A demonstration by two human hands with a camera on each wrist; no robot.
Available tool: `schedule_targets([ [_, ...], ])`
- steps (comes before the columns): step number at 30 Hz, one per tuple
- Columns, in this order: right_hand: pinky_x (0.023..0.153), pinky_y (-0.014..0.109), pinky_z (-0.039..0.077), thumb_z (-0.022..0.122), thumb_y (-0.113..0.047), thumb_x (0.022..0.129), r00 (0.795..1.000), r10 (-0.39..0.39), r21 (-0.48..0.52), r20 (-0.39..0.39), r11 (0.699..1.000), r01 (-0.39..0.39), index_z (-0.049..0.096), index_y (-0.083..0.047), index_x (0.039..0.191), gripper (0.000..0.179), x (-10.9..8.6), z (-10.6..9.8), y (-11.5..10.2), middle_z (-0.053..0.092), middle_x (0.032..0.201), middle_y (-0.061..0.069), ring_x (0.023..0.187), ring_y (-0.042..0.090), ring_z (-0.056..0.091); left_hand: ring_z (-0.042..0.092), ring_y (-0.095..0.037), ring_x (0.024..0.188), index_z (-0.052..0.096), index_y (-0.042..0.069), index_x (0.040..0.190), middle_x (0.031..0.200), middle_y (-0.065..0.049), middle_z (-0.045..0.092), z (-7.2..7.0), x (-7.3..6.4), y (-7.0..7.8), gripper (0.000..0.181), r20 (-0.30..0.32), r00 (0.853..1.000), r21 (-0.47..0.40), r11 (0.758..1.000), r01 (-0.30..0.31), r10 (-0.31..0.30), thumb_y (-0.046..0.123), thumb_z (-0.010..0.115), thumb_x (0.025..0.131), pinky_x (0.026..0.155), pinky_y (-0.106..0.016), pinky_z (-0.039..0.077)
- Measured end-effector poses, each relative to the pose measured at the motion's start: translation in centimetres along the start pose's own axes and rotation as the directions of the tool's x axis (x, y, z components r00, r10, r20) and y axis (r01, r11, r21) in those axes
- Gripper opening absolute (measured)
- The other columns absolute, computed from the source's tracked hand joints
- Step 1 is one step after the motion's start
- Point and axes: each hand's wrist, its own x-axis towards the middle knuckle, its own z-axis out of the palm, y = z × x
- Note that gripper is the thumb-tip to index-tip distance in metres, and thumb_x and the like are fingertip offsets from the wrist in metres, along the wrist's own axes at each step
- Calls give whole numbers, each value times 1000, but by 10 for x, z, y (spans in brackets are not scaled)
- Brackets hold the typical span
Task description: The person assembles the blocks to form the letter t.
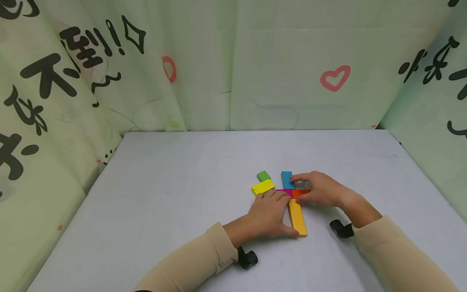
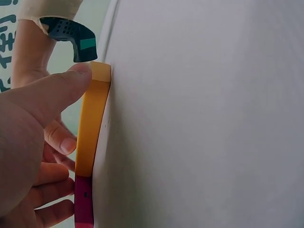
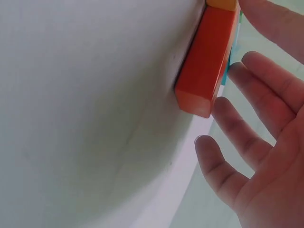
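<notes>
Flat coloured blocks lie joined in a group on the table. My left hand (image 1: pixel 268 215) rests over the left side, its thumb touching the near end of the long amber block (image 1: pixel 297 221). Its loosely bent fingers reach the magenta block (image 2: pixel 83 202), which they partly cover in the head view. On the other side, my right hand (image 1: pixel 322 190) has its fingertips at the blue block (image 1: pixel 287 180) and its thumb by the orange-red block (image 3: pixel 204 61). A yellow block (image 1: pixel 262 187) and a small green block (image 1: pixel 263 175) lie beyond the left hand.
The white table (image 1: pixel 164 190) spreads around the blocks. A pale green curtain (image 1: pixel 277 52) with dark lettering and red hearts hangs behind and at the sides. Black wrist devices sit under the left cuff (image 1: pixel 222 247) and the right cuff (image 1: pixel 370 233).
</notes>
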Motion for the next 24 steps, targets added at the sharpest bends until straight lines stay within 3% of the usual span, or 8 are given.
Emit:
schedule_targets([
  [7,97,62,43,81,-27,85,1000,-11,-5,-2,1000,11,60,-6,136,59,0,1,-1,59,134,20,124,45,49,39,-14,136,48,20,146,146,8,48,-3,-1,-4,89,-6,1000,-61,998,1,-1,72,69,78,105,-39,39],
  [11,96,62,44,80,-26,86,1000,-6,-8,-3,1000,6,60,-6,136,59,0,1,-2,59,134,22,123,45,50,41,-13,135,51,18,144,144,6,51,-9,-3,-12,82,-40,999,-89,996,-5,1,64,73,80,105,-38,40],
  [16,96,61,45,80,-30,86,1000,16,4,2,1000,-16,57,-6,139,63,-2,3,-2,56,135,24,123,45,49,43,-15,132,51,16,145,144,4,52,-17,4,-32,75,-66,998,-114,994,-1,-6,53,75,84,104,-36,41],
  [24,96,60,46,79,-34,86,999,41,9,21,999,-41,55,-7,142,66,-2,4,-4,54,137,24,124,44,49,43,-20,134,50,16,146,147,0,51,-23,23,-73,63,-46,998,-142,989,38,-45,38,72,92,106,-38,40],
])
